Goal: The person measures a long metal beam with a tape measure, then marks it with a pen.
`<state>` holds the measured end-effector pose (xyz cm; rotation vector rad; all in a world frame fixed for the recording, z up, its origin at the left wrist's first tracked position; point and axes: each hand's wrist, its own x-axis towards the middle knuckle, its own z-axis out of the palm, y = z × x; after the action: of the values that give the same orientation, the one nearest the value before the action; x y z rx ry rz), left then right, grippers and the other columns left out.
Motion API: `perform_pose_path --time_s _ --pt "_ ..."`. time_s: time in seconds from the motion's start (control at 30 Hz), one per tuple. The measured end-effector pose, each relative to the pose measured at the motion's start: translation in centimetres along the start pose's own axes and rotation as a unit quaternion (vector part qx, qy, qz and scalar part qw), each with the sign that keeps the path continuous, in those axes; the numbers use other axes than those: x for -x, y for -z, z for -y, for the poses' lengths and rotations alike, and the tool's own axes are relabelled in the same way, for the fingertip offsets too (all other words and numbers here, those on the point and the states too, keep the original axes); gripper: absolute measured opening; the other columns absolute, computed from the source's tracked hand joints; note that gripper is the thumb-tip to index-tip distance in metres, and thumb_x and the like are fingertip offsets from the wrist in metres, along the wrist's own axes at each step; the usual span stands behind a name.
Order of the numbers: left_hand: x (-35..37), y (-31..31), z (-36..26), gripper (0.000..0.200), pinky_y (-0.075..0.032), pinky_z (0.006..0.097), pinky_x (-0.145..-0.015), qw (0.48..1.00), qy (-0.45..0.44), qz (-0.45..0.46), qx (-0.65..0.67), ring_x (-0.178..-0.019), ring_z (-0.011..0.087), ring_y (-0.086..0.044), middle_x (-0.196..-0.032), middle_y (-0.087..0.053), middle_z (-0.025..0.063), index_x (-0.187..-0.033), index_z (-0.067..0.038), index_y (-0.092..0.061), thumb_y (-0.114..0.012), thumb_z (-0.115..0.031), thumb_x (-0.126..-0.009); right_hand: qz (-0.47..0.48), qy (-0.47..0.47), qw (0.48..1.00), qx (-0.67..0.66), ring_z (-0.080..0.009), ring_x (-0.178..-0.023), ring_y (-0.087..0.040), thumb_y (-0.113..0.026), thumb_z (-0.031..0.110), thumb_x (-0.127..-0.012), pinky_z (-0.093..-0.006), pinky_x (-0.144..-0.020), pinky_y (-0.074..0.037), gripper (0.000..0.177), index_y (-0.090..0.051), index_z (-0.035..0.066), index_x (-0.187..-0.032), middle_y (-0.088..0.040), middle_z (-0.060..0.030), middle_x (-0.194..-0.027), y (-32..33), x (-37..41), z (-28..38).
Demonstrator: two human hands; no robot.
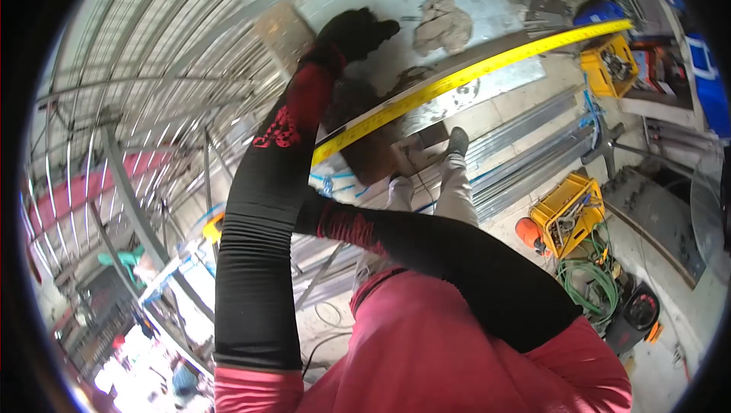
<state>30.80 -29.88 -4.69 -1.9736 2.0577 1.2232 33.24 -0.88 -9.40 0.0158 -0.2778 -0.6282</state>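
Observation:
My left hand (356,35), in a black glove, is over the metal-topped workbench (327,6); its fingers point right, apart and with nothing visible in them. A crumpled grey-brown cloth (444,25) lies on the bench to its right. My right arm crosses in front of my body, and the right hand is hidden behind my left forearm. A yellow tape measure blade (472,70) runs from beside my left forearm out to the upper right, along the bench edge. Whether the hidden hand touches the blade does not show.
Long metal profiles (525,143) lie on the floor beyond my feet. To the right are a yellow crate of tools (567,215), an orange round object (531,235), a green coiled hose (590,289) and another yellow crate (611,67). Metal bars (152,40) stand at left.

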Motion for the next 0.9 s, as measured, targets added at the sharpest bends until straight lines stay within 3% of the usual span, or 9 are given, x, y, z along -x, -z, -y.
perform_pose_path --time_s 0.03,0.07,0.13,0.2,0.27,0.47,0.53,0.63,0.9 --pt "-0.8 0.5 3.1 0.040 -0.059 0.0415 -0.078 0.938 -0.262 -0.163 -0.158 -0.090 0.0288 -0.074 -0.101 -0.077 0.0131 -0.119 -0.005 -0.069 -0.060 -0.041 -0.103 0.053 -0.057 0.916 -0.393 -0.0272 -0.141 -0.051 -0.050 0.040 -0.110 -0.0413 -0.124 -0.036 0.052 -0.053 0.002 -0.146 -0.057 -0.0122 -0.149 -0.2 -0.6 0.3" --pt "-0.5 1.0 6.7 0.035 -0.059 0.0373 -0.073 0.759 -0.491 -0.300 -0.305 -0.088 0.0237 -0.075 -0.105 -0.077 0.0103 -0.123 -0.005 -0.067 -0.060 -0.033 -0.104 -0.066 -0.083 0.918 -0.383 -0.0291 -0.141 -0.051 -0.047 0.048 -0.110 -0.0431 -0.126 -0.033 0.058 -0.054 0.003 -0.145 -0.059 -0.0139 -0.148 1.2 -0.5 0.1" --pt "5.5 4.3 8.0 0.031 -0.057 0.0302 -0.068 0.826 -0.513 -0.225 -0.067 -0.089 0.0193 -0.075 -0.117 -0.074 0.0081 -0.131 -0.005 -0.064 -0.057 -0.015 -0.103 -0.145 -0.141 0.755 -0.624 -0.0357 -0.110 -0.066 -0.050 0.031 -0.104 -0.0550 -0.102 -0.046 0.039 -0.065 0.008 -0.131 -0.070 -0.0181 -0.117 5.4 -1.6 -0.4" --pt "16.1 6.6 5.0 0.027 -0.058 0.0346 -0.070 0.958 -0.189 -0.217 -0.022 -0.082 0.0229 -0.073 -0.102 -0.071 0.0107 -0.118 -0.007 -0.068 -0.068 -0.016 -0.093 -0.104 0.001 -0.107 -0.989 -0.0299 -0.087 -0.067 -0.055 0.026 -0.097 -0.0492 -0.080 -0.046 0.028 -0.070 0.010 -0.113 -0.068 -0.0113 -0.093 -4.3 -1.9 2.8" --pt "23.7 6.3 4.5 0.036 -0.052 0.0268 -0.065 0.939 0.015 -0.295 0.178 -0.083 0.0147 -0.071 -0.102 -0.071 0.0064 -0.132 -0.008 -0.066 -0.060 -0.017 -0.097 -0.126 -0.066 -0.152 -0.978 -0.0248 -0.077 -0.065 -0.059 0.026 -0.094 -0.0459 -0.070 -0.044 0.019 -0.070 0.012 -0.097 -0.065 -0.0057 -0.083 -4.8 -2.2 3.5" --pt "39.7 -1.7 9.0 0.040 -0.042 0.0219 -0.061 0.744 0.119 -0.545 0.367 -0.068 0.0065 -0.054 -0.099 -0.072 0.0056 -0.144 -0.003 -0.061 -0.054 -0.015 -0.107 -0.143 -0.101 -0.184 -0.967 -0.0235 -0.078 -0.063 -0.068 0.019 -0.083 -0.0440 -0.070 -0.045 0.018 -0.068 0.014 -0.101 -0.060 -0.0036 -0.086 -5.0 -2.1 3.7" --pt "44.2 -5.8 14.5 0.045 -0.053 0.0249 -0.074 0.743 0.078 -0.542 0.383 -0.083 0.0130 -0.065 -0.118 -0.072 0.0145 -0.148 0.002 -0.054 -0.054 -0.016 -0.107 -0.149 -0.136 -0.212 -0.956 -0.0262 -0.075 -0.062 -0.063 0.020 -0.087 -0.0461 -0.070 -0.046 0.008 -0.066 0.014 -0.090 -0.060 -0.0056 -0.080 -4.9 -2.0 3.8" --pt "46.1 -8.9 12.1 0.055 -0.040 0.0514 -0.124 0.482 -0.174 -0.486 0.708 -0.141 0.0368 -0.050 -0.148 -0.050 0.0245 -0.157 0.007 -0.035 -0.046 -0.004 -0.105 -0.156 -0.121 -0.189 -0.962 -0.0270 -0.076 -0.063 -0.063 0.020 -0.087 -0.0462 -0.070 -0.046 0.008 -0.067 0.014 -0.091 -0.061 -0.0062 -0.081 -5.3 -1.8 3.9" --pt "42.6 -11.2 10.8 0.050 -0.058 0.0389 -0.090 0.568 -0.093 -0.519 0.632 -0.111 0.0216 -0.067 -0.128 -0.064 0.0108 -0.147 0.001 -0.050 -0.063 -0.012 -0.101 -0.160 -0.102 -0.177 -0.966 -0.0275 -0.079 -0.065 -0.066 0.018 -0.084 -0.0463 -0.072 -0.045 0.009 -0.068 0.015 -0.092 -0.062 -0.0069 -0.082 -6.0 -1.9 3.8"
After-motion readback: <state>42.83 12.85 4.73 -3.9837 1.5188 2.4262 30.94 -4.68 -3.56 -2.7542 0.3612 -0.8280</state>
